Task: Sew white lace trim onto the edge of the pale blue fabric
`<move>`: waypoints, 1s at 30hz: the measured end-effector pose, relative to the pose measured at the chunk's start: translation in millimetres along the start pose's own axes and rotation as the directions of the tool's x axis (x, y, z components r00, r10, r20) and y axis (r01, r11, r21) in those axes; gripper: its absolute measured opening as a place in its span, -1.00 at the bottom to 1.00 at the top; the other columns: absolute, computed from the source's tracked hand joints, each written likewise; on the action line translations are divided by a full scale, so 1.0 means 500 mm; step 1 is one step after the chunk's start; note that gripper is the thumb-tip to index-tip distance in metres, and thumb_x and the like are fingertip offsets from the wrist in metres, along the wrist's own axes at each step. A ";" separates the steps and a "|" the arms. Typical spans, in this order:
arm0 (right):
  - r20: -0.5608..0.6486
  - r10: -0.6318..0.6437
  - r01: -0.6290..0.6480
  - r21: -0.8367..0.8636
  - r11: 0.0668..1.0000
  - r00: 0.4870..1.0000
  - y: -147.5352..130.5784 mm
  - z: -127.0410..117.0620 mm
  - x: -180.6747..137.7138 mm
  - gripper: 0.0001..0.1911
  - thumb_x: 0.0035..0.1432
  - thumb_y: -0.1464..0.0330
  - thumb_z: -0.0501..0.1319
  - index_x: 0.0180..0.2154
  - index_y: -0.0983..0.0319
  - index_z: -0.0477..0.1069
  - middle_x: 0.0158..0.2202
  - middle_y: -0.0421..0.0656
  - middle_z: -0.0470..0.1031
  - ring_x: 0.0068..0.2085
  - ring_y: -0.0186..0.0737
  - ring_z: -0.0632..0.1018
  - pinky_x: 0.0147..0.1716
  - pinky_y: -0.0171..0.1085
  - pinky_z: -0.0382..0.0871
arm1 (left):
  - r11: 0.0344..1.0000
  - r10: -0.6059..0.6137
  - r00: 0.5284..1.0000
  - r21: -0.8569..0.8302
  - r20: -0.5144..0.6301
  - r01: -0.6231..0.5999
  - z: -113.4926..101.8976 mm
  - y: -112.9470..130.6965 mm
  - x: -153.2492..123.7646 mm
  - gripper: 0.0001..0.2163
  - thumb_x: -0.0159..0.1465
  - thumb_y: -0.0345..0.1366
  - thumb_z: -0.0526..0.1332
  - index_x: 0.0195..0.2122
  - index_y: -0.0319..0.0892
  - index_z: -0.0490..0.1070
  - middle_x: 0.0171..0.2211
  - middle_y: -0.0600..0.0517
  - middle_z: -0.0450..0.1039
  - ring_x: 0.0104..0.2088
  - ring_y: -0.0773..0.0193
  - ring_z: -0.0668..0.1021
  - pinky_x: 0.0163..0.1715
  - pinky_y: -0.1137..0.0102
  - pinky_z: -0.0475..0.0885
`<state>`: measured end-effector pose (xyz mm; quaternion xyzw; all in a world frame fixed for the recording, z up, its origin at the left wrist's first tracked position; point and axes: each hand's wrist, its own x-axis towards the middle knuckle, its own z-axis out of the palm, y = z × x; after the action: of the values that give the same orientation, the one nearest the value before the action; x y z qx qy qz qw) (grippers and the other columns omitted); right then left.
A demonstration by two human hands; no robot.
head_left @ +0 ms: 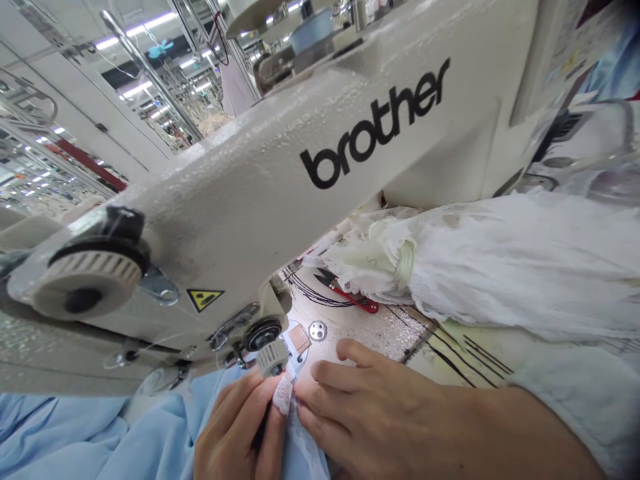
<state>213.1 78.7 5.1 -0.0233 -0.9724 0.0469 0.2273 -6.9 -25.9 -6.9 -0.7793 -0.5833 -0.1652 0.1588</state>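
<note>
The left hand [237, 427] and the right hand [370, 413] are both closed narrow, and their fingers pinch a white lace strip [283, 395] from two sides. The strip's long axis goes from under the Brother sewing machine head [260, 180] toward the person, about equally near both hands. Beside the machine head lie red-handled thread snips [359, 298] and gathered white lace fabric [480, 267]; below it is light blue cloth [125, 433].

Hands [395, 413] pinch lace trim [283, 395] below Brother sewing machine [250, 220]
</note>
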 end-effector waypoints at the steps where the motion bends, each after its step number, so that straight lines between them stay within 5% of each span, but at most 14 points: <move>1: 0.004 0.009 -0.009 0.006 1.000 1.000 0.000 0.002 0.002 -0.72 0.34 0.31 0.09 -0.10 0.36 0.47 -0.12 -0.04 0.53 -0.13 -0.12 0.47 -0.11 -0.13 0.25 | 1.000 -0.010 1.000 0.006 0.006 0.010 0.001 0.000 -0.001 -0.83 0.30 -0.36 0.14 -0.11 -0.13 0.44 -0.14 0.02 0.54 -0.13 0.34 0.58 -0.04 0.53 0.44; 13: -0.022 -0.018 0.018 0.008 1.000 1.000 0.004 0.003 -0.006 -0.70 0.39 0.32 0.03 -0.11 0.36 0.45 -0.11 -0.08 0.52 -0.15 -0.16 0.45 -0.10 -0.14 0.22 | 0.982 -0.166 0.986 -0.084 0.013 0.167 -0.014 -0.013 -0.007 -0.87 0.29 -0.30 0.19 -0.16 -0.05 0.46 -0.15 0.10 0.54 -0.17 0.38 0.61 -0.09 0.58 0.48; 20: -0.052 -0.010 0.010 -0.007 1.000 0.999 0.001 0.009 -0.006 -0.71 0.37 0.35 0.04 -0.11 0.37 0.46 -0.15 -0.07 0.53 -0.17 -0.15 0.46 -0.09 -0.13 0.21 | 0.992 -0.031 0.999 -0.121 -0.006 0.030 -0.011 0.011 0.014 -0.86 0.27 -0.40 0.19 -0.16 -0.07 0.42 -0.16 0.12 0.56 -0.12 0.38 0.57 -0.02 0.52 0.45; 30: -0.014 0.031 -0.031 0.006 0.999 0.999 0.003 0.017 -0.003 -0.71 0.34 0.33 0.04 -0.16 0.36 0.48 -0.10 -0.05 0.52 -0.16 -0.09 0.45 -0.13 -0.08 0.22 | 0.998 -0.001 1.000 -0.067 -0.014 0.000 -0.002 0.010 0.014 -0.83 0.27 -0.40 0.19 -0.11 -0.11 0.43 -0.14 0.05 0.54 -0.14 0.39 0.56 -0.04 0.54 0.42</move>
<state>210.6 79.4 -3.1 -0.0382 -0.9701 0.0529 0.2336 0.0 -21.6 -3.2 -0.7828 -0.5765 -0.1904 0.1366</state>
